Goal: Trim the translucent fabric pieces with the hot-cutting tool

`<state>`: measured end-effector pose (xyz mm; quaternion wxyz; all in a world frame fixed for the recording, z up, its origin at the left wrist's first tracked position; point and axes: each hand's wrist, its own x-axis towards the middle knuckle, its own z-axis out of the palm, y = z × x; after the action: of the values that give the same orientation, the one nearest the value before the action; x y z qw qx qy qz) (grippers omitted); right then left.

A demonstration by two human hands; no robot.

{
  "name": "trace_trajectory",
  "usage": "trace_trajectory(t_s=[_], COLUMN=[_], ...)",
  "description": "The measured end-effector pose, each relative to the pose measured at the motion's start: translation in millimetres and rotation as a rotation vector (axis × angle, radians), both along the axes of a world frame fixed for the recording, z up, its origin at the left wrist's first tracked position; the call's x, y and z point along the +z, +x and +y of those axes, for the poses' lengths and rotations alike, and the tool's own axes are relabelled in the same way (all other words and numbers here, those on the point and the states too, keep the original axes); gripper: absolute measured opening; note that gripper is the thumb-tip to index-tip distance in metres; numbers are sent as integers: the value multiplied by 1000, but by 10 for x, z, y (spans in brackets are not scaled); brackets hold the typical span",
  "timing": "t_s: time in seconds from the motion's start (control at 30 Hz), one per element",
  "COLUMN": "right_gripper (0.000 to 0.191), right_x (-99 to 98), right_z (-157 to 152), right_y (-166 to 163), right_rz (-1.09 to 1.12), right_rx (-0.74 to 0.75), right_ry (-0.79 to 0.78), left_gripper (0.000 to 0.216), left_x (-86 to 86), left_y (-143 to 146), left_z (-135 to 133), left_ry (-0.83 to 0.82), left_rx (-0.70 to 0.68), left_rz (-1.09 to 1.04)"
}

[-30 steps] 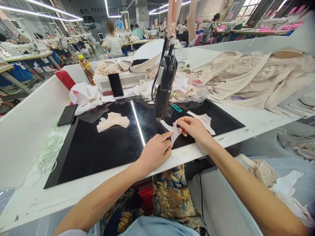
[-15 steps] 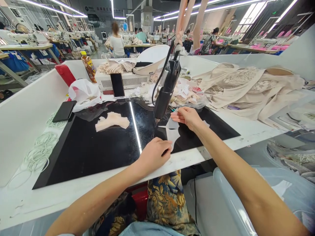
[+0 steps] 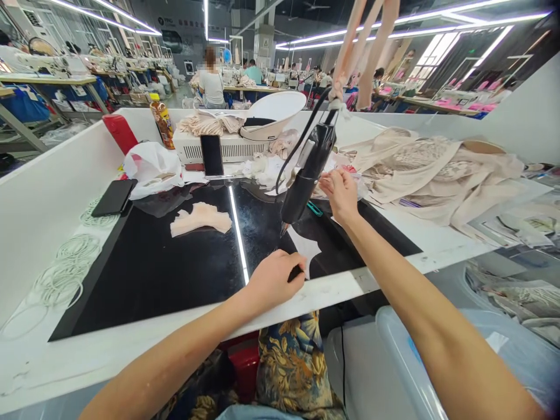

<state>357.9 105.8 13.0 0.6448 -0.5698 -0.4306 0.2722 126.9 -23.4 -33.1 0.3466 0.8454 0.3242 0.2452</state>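
Observation:
My left hand (image 3: 273,280) rests near the front edge of the black work mat (image 3: 166,274), its fingers curled and pinching the edge of a small white fabric piece (image 3: 307,248). Over that piece hangs a black hand tool (image 3: 308,169) from pink straps, tilted, with its tip pointing down just above the mat. My right hand (image 3: 340,193) is raised beside the tool's body, and its fingers curl against the tool's side. A second white piece lies partly hidden behind my right wrist.
A stack of pale pink pieces (image 3: 201,217) lies mid-mat. Near it are a phone (image 3: 114,197), white cord loops (image 3: 65,268), a white bag (image 3: 151,166), teal snips (image 3: 314,208), and a white box (image 3: 227,149) with a propped phone. Beige fabric (image 3: 437,169) is heaped at the right. Other people work in the background.
My right hand let go of the white piece and rose from the mat to the hanging tool. My left hand stayed on the piece, which slid slightly toward me.

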Motion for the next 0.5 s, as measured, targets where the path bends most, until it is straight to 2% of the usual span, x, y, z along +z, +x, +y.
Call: trace_trajectory(t_s=[0.1,0.23,0.5], right_gripper=[39,40,32], right_x=[85,190,268], right_z=[-199,-630,-1416], right_y=[9,-74,-406], right_rz=[-26,-43,-10], right_rx=[-8,18,165], right_ry=[76,137,124], left_gripper=[14,9,27], left_x=[-8,21,72], left_y=[-8,-23,-44], left_z=[5,4,87], left_ry=[-49,-120,-312], left_rx=[31,61,203], left_rz=[-40,-112,-350])
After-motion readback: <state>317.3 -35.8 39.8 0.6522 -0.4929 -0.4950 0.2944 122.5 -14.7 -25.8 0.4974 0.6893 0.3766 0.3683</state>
